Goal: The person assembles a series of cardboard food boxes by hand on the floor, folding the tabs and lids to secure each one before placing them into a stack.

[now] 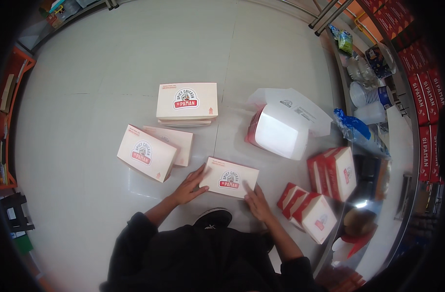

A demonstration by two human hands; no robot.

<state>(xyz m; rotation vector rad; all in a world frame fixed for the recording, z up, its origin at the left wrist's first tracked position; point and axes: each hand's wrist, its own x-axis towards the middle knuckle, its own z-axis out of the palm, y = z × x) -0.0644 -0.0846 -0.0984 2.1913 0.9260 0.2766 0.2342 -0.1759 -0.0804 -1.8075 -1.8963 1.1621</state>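
Observation:
A closed cream cardboard food box (228,184) with a round printed badge lies between my hands, low in front of my body. My left hand (188,187) grips its left end, thumb at the near edge and fingers along the side. At the right near corner, my right hand (257,202) holds it with the fingers against the edge. What lies under the box is hidden. Farther off stands a stack of the same boxes (187,100). To the left, one closed box (148,153) leans over another (176,141).
An opened stack of unfolded boxes (283,129) sits to the right. Red-sided boxes (332,173) and more boxes (307,211) stand beside a metal shelf (388,160) with cups and bags. An orange shelf (13,121) is at far left; my shoe (213,217) is below.

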